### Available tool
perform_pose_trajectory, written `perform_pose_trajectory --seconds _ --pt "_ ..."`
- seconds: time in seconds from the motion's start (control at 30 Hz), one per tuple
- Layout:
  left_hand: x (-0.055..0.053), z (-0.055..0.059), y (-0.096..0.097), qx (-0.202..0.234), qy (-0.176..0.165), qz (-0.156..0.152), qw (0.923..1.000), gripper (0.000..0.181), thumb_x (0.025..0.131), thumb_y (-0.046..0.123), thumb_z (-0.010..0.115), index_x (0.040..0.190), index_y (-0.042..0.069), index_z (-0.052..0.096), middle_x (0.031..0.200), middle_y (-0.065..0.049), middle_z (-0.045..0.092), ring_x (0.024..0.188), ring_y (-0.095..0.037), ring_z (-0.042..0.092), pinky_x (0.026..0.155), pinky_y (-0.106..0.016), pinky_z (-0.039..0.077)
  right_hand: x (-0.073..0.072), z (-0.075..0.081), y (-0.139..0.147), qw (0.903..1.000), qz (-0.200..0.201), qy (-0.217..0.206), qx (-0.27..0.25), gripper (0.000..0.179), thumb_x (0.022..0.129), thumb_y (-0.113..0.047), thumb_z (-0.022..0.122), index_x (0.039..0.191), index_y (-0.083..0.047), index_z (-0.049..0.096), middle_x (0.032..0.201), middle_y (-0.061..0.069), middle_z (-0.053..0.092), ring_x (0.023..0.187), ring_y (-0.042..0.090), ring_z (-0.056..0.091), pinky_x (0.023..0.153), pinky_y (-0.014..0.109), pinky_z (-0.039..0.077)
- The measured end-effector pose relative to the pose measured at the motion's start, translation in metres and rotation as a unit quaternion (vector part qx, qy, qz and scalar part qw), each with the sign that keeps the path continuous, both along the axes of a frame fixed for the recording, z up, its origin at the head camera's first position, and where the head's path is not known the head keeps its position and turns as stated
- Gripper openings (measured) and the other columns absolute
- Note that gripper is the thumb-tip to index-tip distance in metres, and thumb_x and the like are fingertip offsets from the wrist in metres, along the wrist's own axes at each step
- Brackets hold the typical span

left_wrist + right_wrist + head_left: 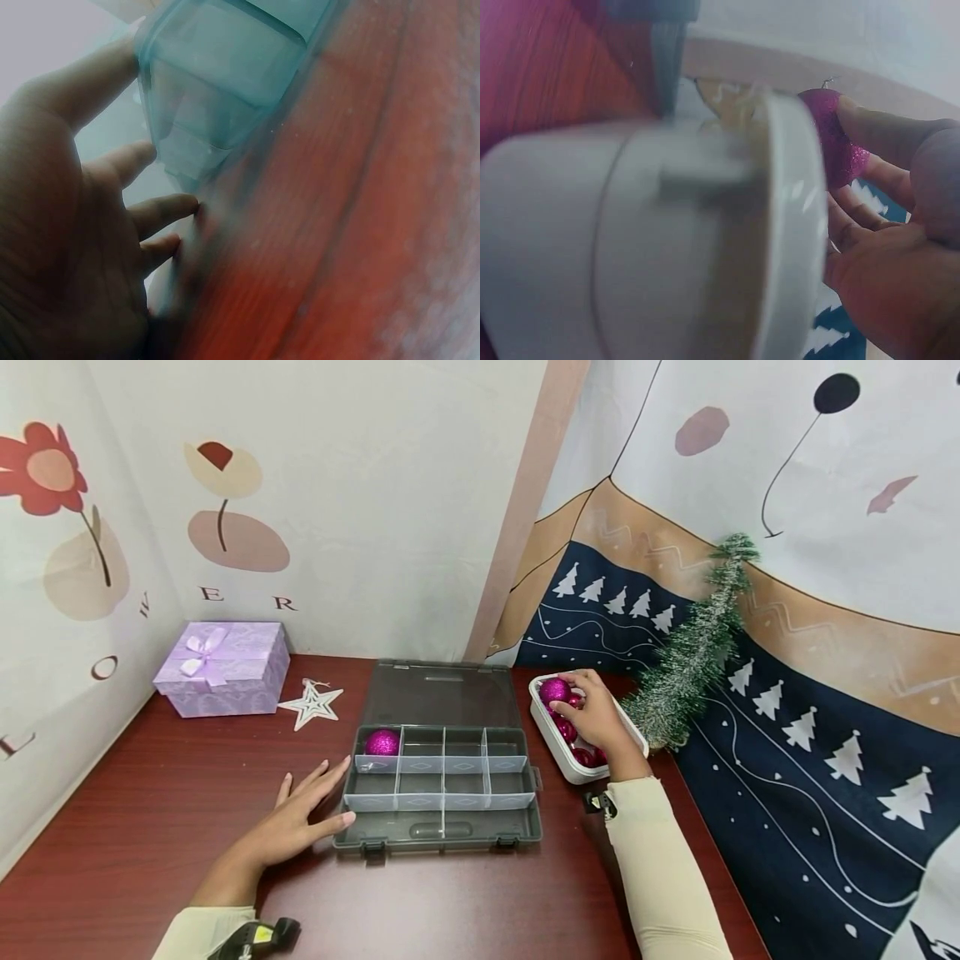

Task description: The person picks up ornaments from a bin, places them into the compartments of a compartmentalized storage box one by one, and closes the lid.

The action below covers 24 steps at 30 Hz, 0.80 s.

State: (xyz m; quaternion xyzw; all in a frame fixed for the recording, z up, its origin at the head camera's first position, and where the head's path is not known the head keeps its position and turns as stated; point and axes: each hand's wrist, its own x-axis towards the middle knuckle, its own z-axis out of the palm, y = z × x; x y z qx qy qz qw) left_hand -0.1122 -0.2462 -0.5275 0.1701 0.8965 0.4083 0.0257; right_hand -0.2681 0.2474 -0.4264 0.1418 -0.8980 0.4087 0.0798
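Observation:
My right hand reaches into a white tub and pinches a glittery magenta Christmas ball between thumb and fingers. In the right wrist view, this ball shows above the tub's rim, a small wire loop on top. Shiny magenta balls lie under the hand. Left of the tub stands a grey see-through compartment box, its lid folded back. Another glittery ball sits in its back-left compartment. My left hand has its fingers spread, thumb and fingertips at the box's left edge.
A lilac gift box with a bow stands at the back left, a white star ornament beside it. Behind the tub, a small frosted Christmas tree leans against the printed cloth. The dark red tabletop extends in front.

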Motion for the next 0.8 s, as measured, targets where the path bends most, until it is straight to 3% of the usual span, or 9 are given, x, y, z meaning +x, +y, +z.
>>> perform_pose_trajectory --seconds 0.3,0.53,0.8 --pt "0.0 0.001 0.0 -0.003 0.0 0.0 1.0 0.087 0.102 0.039 0.073 0.174 0.017 0.03 0.177 -0.024 0.034 0.163 -0.063 0.016 0.124 -0.083 -0.017 0.007 0.006 -0.029 0.9992 0.039 0.003 -0.004 0.05 0.098 -0.004 0.08 0.145 0.001 0.065 0.141 0.024 0.053 0.109 0.041 0.059 0.099 0.052 0.055" --pt "0.0 0.002 0.0 -0.002 -0.004 0.001 1.0 0.087 0.102 0.04 0.073 0.174 0.017 0.03 0.177 -0.024 0.034 0.163 -0.062 0.015 0.124 -0.082 -0.018 0.008 0.009 -0.05 0.997 0.076 -0.011 -0.007 0.05 0.099 -0.006 0.079 0.146 0.0 0.064 0.145 0.023 0.054 0.121 0.044 0.06 0.107 0.063 0.055" --pt "0.0 0.001 0.0 -0.008 -0.005 0.001 1.0 0.087 0.102 0.041 0.073 0.174 0.018 0.03 0.177 -0.024 0.035 0.164 -0.062 0.015 0.124 -0.083 -0.017 0.008 0.007 -0.072 0.9915 0.13 -0.007 0.011 0.052 0.099 -0.008 0.079 0.148 -0.003 0.064 0.142 0.021 0.059 0.12 0.04 0.062 0.101 0.05 0.058"
